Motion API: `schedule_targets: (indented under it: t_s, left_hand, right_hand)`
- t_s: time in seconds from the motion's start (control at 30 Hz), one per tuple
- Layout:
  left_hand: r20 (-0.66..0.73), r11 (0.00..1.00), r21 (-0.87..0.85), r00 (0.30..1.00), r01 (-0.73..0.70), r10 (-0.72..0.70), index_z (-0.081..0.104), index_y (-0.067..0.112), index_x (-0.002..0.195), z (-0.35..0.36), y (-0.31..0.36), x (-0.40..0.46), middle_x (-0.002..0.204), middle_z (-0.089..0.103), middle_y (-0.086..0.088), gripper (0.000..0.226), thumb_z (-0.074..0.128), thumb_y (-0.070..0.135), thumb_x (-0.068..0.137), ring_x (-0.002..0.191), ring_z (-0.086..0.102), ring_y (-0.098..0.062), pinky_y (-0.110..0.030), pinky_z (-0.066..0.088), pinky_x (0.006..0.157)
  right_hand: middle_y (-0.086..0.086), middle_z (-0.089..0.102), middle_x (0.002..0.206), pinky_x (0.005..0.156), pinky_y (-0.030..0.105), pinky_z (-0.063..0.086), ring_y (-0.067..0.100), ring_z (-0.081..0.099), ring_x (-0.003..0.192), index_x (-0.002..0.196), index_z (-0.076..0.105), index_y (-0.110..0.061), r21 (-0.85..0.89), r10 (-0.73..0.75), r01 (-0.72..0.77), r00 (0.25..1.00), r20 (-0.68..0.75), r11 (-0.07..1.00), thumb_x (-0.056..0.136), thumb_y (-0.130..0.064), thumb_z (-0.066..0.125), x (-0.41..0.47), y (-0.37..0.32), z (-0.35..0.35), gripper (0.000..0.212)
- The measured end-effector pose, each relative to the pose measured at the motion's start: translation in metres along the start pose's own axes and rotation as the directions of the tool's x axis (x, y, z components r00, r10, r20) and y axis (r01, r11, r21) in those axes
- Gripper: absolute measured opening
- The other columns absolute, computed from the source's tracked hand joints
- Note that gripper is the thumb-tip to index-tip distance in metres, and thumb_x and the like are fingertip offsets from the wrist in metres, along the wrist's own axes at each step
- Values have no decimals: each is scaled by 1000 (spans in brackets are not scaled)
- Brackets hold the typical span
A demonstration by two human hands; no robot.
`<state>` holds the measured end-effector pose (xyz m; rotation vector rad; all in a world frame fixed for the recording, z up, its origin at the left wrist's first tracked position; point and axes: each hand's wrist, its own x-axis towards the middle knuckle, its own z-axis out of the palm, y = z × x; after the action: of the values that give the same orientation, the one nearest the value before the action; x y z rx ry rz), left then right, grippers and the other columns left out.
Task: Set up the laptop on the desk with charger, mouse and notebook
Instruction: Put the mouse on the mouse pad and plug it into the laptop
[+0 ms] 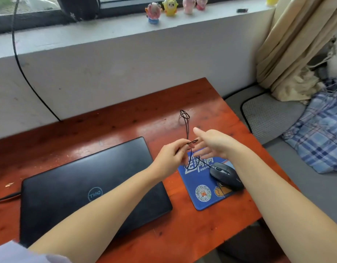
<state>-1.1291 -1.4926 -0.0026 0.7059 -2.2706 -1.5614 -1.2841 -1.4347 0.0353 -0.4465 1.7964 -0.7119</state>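
Observation:
A closed black laptop (72,185) lies on the reddish wooden desk (114,120), left of centre. To its right a black wired mouse (225,175) rests on a blue mouse pad (199,194). The thin black mouse cable (185,118) loops up above the desk. My left hand (170,160) pinches this cable just above the pad's far edge. My right hand (211,143) hovers beside it with fingers spread, touching or nearly touching the cable. A dark charger cord (6,197) meets the laptop's left side. No notebook is in view.
A white wall and a windowsill with small toy figures (170,6) rise behind the desk. A black cable (27,78) hangs down the wall at left. A grey cushion (268,114), plaid fabric (321,133) and a beige curtain (289,50) lie to the right.

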Motion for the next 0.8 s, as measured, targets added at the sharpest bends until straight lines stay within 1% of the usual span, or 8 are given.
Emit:
schedule_targets:
  t_s: [0.1, 0.23, 0.33, 0.43, 0.5, 0.57, 0.67, 0.8]
  left_hand:
    - [-61, 994, 91, 996, -58, 64, 60, 20, 104, -6, -3, -2, 51, 56, 9, 23, 39, 15, 94, 53, 54, -15, -36, 50, 63]
    - [123, 853, 421, 951, -309, 284, 60, 9, 113, -9, -4, -7, 63, 65, -8, 34, 36, 13, 88, 59, 57, -30, -36, 47, 66]
    - [164, 833, 472, 957, -290, 240, 59, 7, 113, -12, -13, -6, 73, 67, -12, 34, 37, 13, 88, 69, 58, -32, -42, 47, 71]
    - [164, 797, 543, 964, -265, 208, 52, 15, 129, -23, -31, 2, 109, 66, -9, 35, 43, 16, 94, 99, 56, -27, -42, 45, 86]
    - [141, 753, 634, 983, -179, 115, 42, 20, 138, -36, -46, 6, 127, 56, -7, 42, 42, 26, 96, 114, 51, -25, -40, 41, 96]
    - [-49, 730, 681, 998, 52, -25, 40, 17, 139, -57, -65, 12, 133, 52, -9, 44, 42, 25, 96, 120, 47, -28, -39, 38, 99]
    - [-293, 658, 652, 926, 376, -239, 49, 7, 128, -87, -91, 21, 130, 52, -15, 37, 39, 21, 96, 119, 47, -33, -42, 40, 97]
    - [-301, 566, 648, 855, 509, -423, 54, 3, 102, -91, -109, 37, 112, 58, -20, 39, 36, 37, 96, 105, 52, -38, -46, 44, 85]
  right_hand:
    - [11, 71, 74, 52, 24, 55, 16, 71, 59, 99, 56, 2, -112, 40, -31, 997, 72, 993, 98, -39, 35, 2, -3, 9, 46]
    - [6, 58, 68, 43, 18, 51, 5, 57, 41, 91, 59, 2, 300, -123, 99, 990, 62, 949, 95, -7, 47, 13, -21, 11, 15]
    - [3, 50, 67, 35, 12, 37, 1, 46, 39, 88, 59, -3, 455, -211, 187, 977, 3, 871, 96, -3, 41, 24, -37, 6, 20]
    - [2, 45, 65, 33, 10, 25, -1, 35, 36, 95, 61, 0, 339, -291, 266, 956, 24, 902, 98, -9, 42, 37, -41, 8, 21]
    - [3, 38, 63, 32, 10, 20, 0, 27, 33, 95, 62, 1, 140, -308, 306, 951, -10, 942, 97, -18, 45, 48, -37, 13, 26]
    - [1, 42, 62, 33, 11, 20, 0, 27, 33, 84, 64, -11, -4, -306, 306, 952, -10, 952, 95, -23, 49, 60, -29, 22, 22]
    - [-7, 52, 62, 39, 15, 24, 3, 33, 41, 84, 67, -23, -99, -281, 284, 959, 41, 954, 92, -24, 54, 73, -14, 44, 15]
    - [-10, 55, 61, 47, 18, 31, 6, 42, 52, 80, 72, -23, -192, -238, 243, 970, 45, 951, 85, -30, 63, 91, -1, 72, 13]
